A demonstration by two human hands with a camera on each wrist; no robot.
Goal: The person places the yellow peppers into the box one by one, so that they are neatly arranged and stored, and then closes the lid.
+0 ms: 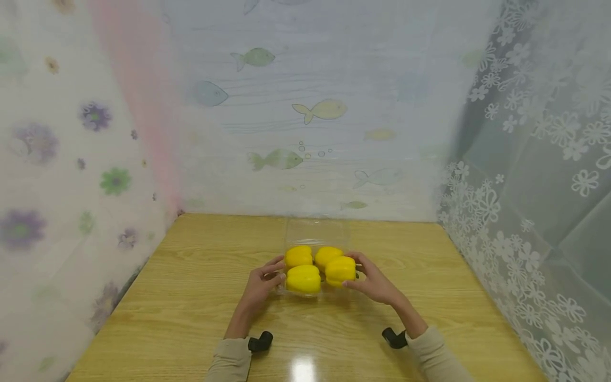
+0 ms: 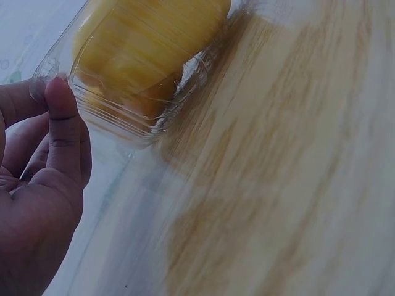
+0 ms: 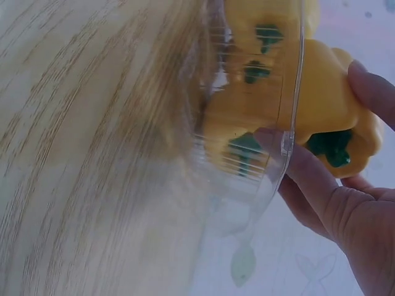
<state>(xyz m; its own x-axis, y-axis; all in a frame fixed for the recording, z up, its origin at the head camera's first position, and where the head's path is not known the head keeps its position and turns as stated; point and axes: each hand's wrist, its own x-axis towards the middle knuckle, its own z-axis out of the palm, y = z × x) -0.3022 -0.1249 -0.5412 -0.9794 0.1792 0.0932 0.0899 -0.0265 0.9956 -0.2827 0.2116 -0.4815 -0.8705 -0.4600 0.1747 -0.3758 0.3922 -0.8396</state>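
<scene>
A clear plastic clamshell box [image 1: 302,293] sits on the table with its lid [image 1: 317,231] folded back toward the wall. Yellow bell peppers with green stems lie inside: one at the front left [image 1: 303,279], one at the back left [image 1: 298,257] and one at the back right [image 1: 328,257]. My right hand [image 1: 375,280] holds another yellow bell pepper [image 1: 340,270] between thumb and fingers at the front right. In the right wrist view that pepper [image 3: 327,86] stands partly above the rim. My left hand [image 1: 260,284] pinches the box's left rim between thumb and finger.
The wooden table [image 1: 215,239] reaches back to a fish-patterned curtain [image 1: 310,132]. A flowered curtain [image 1: 95,201] hangs at the left and a lace-patterned one [image 1: 525,212] at the right. A black wrist mount [image 1: 260,342] sits by the left sleeve, another [image 1: 394,338] by the right.
</scene>
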